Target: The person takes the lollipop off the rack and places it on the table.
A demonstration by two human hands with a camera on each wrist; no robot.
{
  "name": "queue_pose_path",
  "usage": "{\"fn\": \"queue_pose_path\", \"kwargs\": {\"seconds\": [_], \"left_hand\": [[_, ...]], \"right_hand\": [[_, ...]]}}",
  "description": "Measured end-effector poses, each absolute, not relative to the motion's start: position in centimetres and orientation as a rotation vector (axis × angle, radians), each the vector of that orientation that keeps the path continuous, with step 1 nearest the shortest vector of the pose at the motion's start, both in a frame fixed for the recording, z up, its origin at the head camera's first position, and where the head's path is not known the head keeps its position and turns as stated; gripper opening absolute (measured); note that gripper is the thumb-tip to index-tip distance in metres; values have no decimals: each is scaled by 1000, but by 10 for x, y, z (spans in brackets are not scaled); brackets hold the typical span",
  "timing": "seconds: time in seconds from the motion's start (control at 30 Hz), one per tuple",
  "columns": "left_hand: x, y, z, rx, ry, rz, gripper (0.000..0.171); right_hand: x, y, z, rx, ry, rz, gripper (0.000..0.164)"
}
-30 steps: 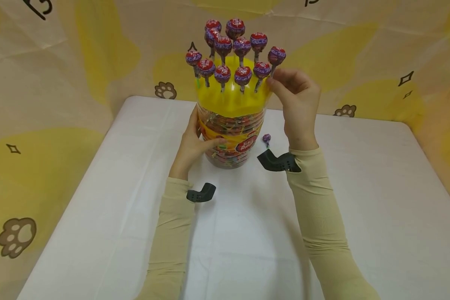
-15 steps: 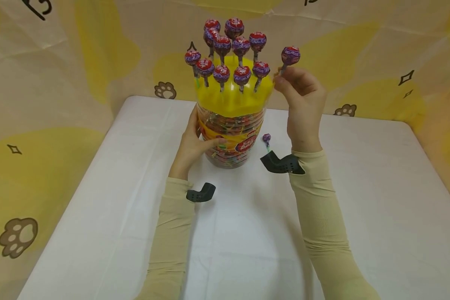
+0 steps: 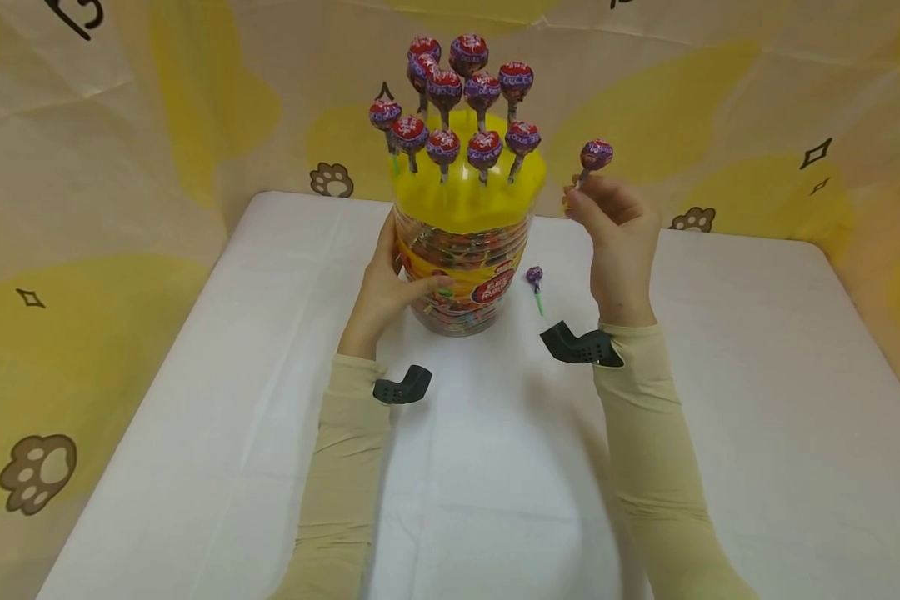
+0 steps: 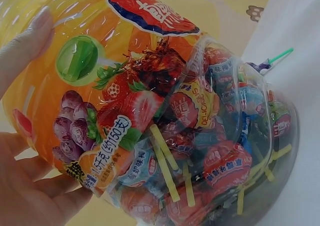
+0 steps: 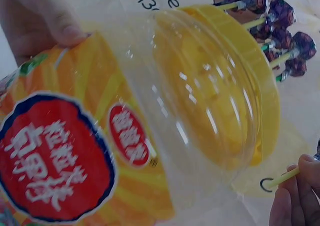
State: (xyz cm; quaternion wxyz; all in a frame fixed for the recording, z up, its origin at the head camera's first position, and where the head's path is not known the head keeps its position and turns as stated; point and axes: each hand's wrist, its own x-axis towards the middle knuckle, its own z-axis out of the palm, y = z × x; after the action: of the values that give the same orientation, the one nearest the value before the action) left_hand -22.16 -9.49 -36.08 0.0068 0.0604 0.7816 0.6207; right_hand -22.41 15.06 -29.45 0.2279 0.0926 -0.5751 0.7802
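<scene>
A clear plastic jar [image 3: 461, 321] with a yellow lid [image 3: 468, 196] stands upright on the table, filled with wrapped lollipops. Several purple-and-red lollipops [image 3: 444, 150] stick up from the lid. My left hand [image 3: 385, 292] grips the jar's left side, thumb across the label and fingers around the back; the left wrist view shows the jar's printed label [image 4: 125, 100] close up. Right of the jar, my right hand [image 3: 621, 233] pinches a lollipop [image 3: 596, 155] by its stick, head up, apart from the lid. In the right wrist view its yellow stick [image 5: 285, 178] pokes out past the fingertips.
A single lollipop [image 3: 534, 277] with a green stick lies on the white table [image 3: 487, 467], just right of the jar. Behind the table hangs a yellow patterned cloth [image 3: 690, 108]. Black wrist mounts [image 3: 581, 346] sit on both sleeves.
My right hand has drawn the lollipop away from the lid's right edge, then moved it right and down. My left hand and the jar have stayed put.
</scene>
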Motion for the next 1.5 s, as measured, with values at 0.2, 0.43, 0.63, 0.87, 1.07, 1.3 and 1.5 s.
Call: {"fn": "queue_pose_path", "kwargs": {"seconds": [0.2,0.43,0.63,0.87,1.07,1.3,1.5], "left_hand": [[-221,-95,-362,170,2456,1923,102],[-221,-95,-361,165,2461,1909,103],[-222,-95,-361,194,2450,1942,103],[-222,-95,-361,199,2445,1942,101],[-222,-95,-360,197,2435,1950,101],[-223,-95,-361,206,2444,1949,101],[-223,-95,-362,210,2445,1959,101]], "right_hand": [[-225,162,-314,164,-1630,2129,7],[-228,175,-334,42,-1637,2158,8],[-229,183,-350,-29,-1695,2180,8],[-239,194,-379,-143,-1869,2207,9],[-246,204,-409,-303,-1938,2249,14],[-251,209,-431,-374,-1994,2317,7],[-250,209,-432,-432,-2162,2247,8]]}}
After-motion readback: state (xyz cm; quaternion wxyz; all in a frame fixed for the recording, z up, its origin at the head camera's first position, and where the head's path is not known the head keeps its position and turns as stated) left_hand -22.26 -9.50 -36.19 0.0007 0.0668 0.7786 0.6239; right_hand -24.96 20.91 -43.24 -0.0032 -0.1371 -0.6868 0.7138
